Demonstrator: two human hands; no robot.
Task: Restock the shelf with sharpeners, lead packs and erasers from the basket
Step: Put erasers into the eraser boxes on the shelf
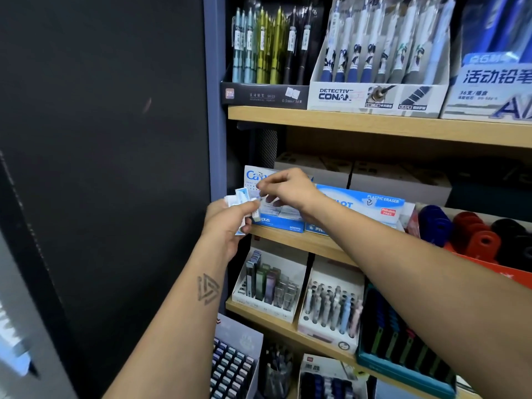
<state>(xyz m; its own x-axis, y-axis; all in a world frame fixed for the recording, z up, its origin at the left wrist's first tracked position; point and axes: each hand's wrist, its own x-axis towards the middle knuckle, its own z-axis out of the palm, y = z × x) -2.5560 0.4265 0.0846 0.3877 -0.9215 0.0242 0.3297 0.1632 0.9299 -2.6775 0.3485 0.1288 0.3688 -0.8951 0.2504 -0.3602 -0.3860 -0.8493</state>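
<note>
- Left hand [230,217] grips a small bunch of erasers [240,198], white blocks in blue-and-white sleeves, held just off the left end of the middle shelf [290,240], by the shelf's front edge.
- Right hand [283,187] reaches over the Campus box [280,221], thumb and forefinger pinched near the top of the bunch; what it pinches is too small to tell, probably one eraser.
- Campus box sits at the left front corner of the shelf, touching the Pilot box [374,204] on its right; sharpeners [475,240] further right along the same shelf.
- Handling, judged: erasers are light, firm with slight give, not fragile; rubber is grippy, but paper sleeves are slick and can slide off the block.
- Best hold: pinch one eraser by its long sides across the sleeve, not by the sleeve end alone.
- Risk: loose bunch in the left hand may fan out and drop one when a piece is pulled free.
- Basket not in view.
</note>
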